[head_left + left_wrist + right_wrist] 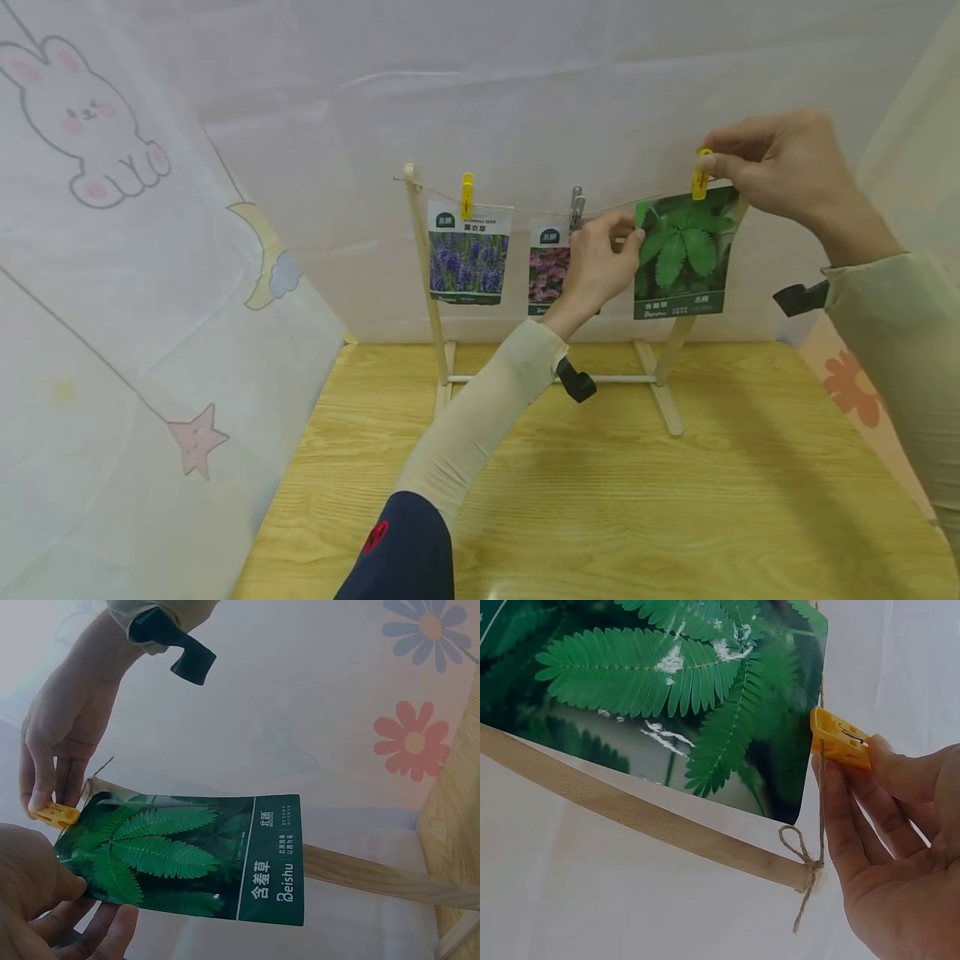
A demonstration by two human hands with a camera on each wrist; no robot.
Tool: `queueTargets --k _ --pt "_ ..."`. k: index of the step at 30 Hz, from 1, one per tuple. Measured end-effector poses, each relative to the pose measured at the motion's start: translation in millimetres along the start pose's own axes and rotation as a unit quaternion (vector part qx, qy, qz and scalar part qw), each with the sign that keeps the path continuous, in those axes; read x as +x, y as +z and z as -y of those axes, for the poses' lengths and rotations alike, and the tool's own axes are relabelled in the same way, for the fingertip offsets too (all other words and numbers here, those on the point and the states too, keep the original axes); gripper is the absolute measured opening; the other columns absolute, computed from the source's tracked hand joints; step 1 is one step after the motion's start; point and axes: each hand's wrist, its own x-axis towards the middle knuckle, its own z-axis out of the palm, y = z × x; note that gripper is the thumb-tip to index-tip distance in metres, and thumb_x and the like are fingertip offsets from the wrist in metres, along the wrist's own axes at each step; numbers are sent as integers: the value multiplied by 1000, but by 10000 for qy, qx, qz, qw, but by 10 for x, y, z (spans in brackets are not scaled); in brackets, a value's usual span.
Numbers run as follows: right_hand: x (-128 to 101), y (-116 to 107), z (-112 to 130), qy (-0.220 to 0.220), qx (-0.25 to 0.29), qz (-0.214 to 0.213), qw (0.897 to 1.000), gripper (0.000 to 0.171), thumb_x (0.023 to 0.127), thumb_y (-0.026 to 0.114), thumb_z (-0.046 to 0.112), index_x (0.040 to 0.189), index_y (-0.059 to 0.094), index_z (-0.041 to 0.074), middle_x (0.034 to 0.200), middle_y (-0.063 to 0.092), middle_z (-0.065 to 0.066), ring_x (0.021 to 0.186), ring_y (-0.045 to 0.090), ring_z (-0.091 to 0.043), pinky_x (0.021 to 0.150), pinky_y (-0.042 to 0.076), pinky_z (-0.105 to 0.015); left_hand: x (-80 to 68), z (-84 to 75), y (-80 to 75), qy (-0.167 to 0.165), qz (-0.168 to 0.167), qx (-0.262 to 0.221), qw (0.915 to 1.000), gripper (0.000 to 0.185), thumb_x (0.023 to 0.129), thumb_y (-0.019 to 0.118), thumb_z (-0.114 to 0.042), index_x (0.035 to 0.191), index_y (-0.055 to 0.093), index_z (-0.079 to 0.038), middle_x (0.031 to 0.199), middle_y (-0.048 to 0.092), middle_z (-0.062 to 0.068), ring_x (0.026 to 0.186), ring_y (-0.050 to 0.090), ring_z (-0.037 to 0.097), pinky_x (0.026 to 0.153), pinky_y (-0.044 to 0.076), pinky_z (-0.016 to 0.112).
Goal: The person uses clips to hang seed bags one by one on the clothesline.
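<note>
Wooden rack (431,275) stands at the back of a pale wood-grain worktop (600,500), string (525,208) strung between its posts. White sheeting hangs behind the rack; cartoon-print curtains hang to either side of it. Fern seed packet (681,250) hangs at the string's right end. Right hand (780,171) pinches a yellow peg (701,175) on the packet's top edge. Left hand (600,262) pinches the packet's left edge. Lavender packet (468,254) hangs near the left post, under another yellow peg (467,196).
</note>
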Motion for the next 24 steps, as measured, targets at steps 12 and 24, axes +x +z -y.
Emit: queueTargets --k 12,24 --pt "7 12 7 73 -44 70 9999 40 103 72 29 131 76 1 83 56 44 75 57 15 59 43 -9 9 -14 -16 89 -45 -55 9999 26 109 65 -16 132 72 -8 122 79 7 98 77 13 78 57 13" --pt "-1 -2 -9 157 -259 328 9990 43 104 71 33 137 73 5 86 57 40 74 57 15 60 44 -9 20 -21 -10 42 -116 18 9999 25 108 66 -17 131 73 -9 120 80 5 98 76 10 78 56 12"
